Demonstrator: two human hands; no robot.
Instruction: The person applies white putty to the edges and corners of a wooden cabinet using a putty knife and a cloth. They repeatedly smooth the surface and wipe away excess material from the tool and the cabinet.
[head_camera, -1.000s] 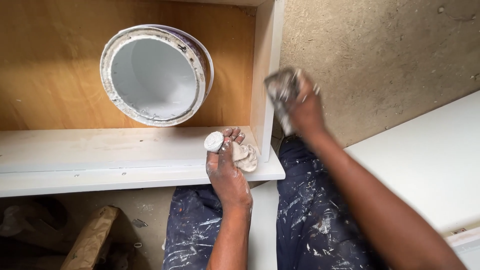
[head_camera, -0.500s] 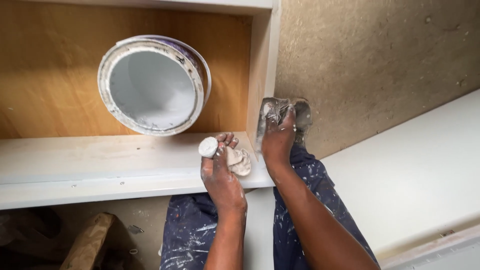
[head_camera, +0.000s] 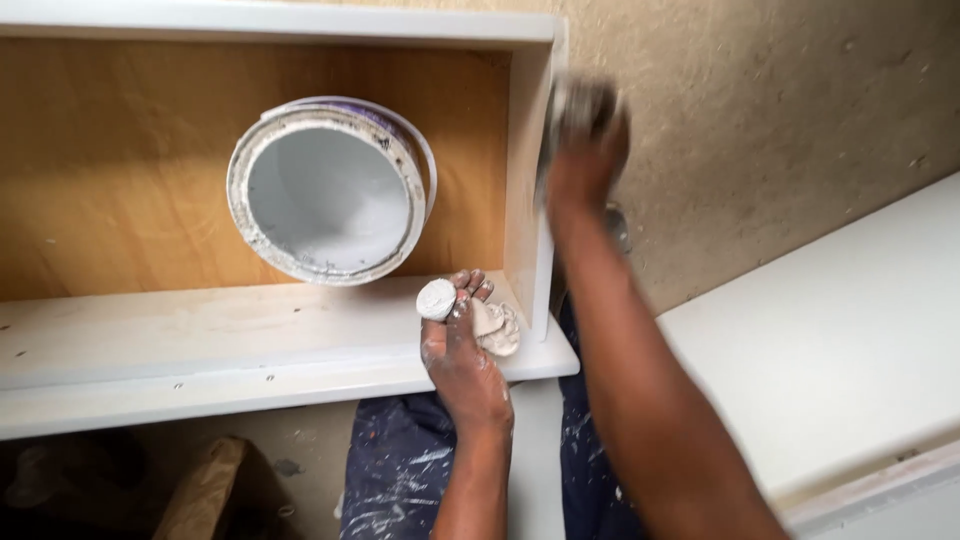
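— What is the left hand (head_camera: 462, 362) doing?

— It rests on the near white shelf board (head_camera: 200, 335) of the cabinet (head_camera: 300, 20). Its fingers (head_camera: 468, 285) are closed together around a pale crumpled rag (head_camera: 497, 327), with a round whitish lump (head_camera: 436, 299) pinched at the tip of the thumb. What the lump is made of is hard to tell; it looks like putty or a wad of filler.

— And the right hand (head_camera: 585, 165)?

— It is raised against the white upright side panel (head_camera: 530, 200) of the cabinet, far and to the right of the left hand. It is badly blurred. Its fingers seem wrapped on a greyish smeared pad (head_camera: 580, 105), but I cannot tell what the pad is, nor exactly how the fingers close.

— Anything between the hands?

— Left of the panel, inside the brown wooden compartment, a paint bucket (head_camera: 330, 195) shows its open mouth, grey-white within, the rim crusted. Its body and its base are hidden behind the rim.

— What else is cut off?

— The person's paint-spattered dark trousers (head_camera: 400, 470) run off the near edge. A white board (head_camera: 830, 330) lies to the right, cut by the frame. At the near left, a brown paper bag (head_camera: 200, 490) sits in shadow, only partly seen. The rough tan wall (head_camera: 780, 100) fills the far right.
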